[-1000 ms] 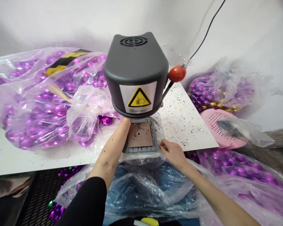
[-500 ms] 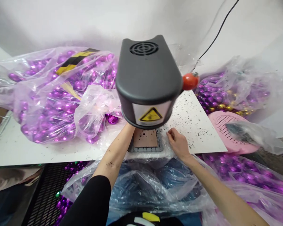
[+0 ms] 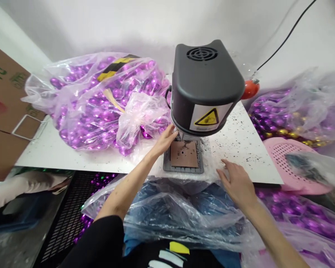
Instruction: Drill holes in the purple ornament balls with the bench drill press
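A black bench machine (image 3: 206, 85) with a yellow warning label and a red knob (image 3: 250, 89) stands on the white table. Under its head, a square brown plate (image 3: 181, 158) with a small dark hole lies on the grey base (image 3: 199, 165). My left hand (image 3: 166, 140) is at the left of the base, close under the machine head, fingers stretched out and their tips partly hard to see. Over the table's front edge, right of the base, my right hand (image 3: 237, 182) is open with thumb and fingers apart, holding nothing.
Clear bags of shiny purple baubles lie at left (image 3: 92, 111) and right (image 3: 284, 115). A pink perforated basket (image 3: 279, 152) is at the right edge, a cardboard box (image 3: 8, 111) at far left. Dark flakes litter the white table (image 3: 248, 149). Clear plastic (image 3: 178, 216) covers my lap.
The view has swung left. My left hand has come back from behind the machine head to the base's left side. My right hand has opened and moved away from the base.
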`<state>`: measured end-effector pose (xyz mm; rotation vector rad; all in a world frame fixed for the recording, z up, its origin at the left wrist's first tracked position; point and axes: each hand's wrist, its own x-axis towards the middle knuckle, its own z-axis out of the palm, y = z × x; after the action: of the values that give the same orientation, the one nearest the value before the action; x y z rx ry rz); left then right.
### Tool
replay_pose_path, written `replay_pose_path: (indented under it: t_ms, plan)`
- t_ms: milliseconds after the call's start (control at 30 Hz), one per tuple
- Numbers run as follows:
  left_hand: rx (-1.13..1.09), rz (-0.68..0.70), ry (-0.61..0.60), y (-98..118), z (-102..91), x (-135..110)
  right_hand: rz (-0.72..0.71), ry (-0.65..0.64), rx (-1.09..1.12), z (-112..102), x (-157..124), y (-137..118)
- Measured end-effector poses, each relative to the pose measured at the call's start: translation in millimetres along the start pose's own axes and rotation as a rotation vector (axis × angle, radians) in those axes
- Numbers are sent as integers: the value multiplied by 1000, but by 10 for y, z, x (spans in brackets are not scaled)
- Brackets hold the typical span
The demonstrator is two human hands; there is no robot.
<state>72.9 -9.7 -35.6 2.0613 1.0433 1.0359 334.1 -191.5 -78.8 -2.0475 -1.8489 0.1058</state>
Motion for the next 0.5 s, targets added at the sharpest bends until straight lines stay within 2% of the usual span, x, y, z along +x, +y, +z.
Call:
replay_pose_path:
  t_ms: [100,167,200,267,333,367,500]
  plan:
    - [76,-46,-73,-2,-289,-837,-136,89,-13,-71,-460,-98]
    - [323,-30,-51,-34,-442,-1410,-312,26,29,-32,-795,-183]
    - [447,-14,-48,-63,-501,-1639,-391,-76,62,12,-944,-222]
    - [648,15,-53,-136,-590,-1917,-419,-386,152,123,-1167,-284]
    - [747,20,-67,-213,-646,-1936,-329,-664,219,215,-1276,-332]
    - [766,10,-64,-250,-666,-1862,-275,-752,237,237,-1294,-358]
    - [769,-122,-19,-385,-714,-1326,-225,-994,338,134,-1271,-520]
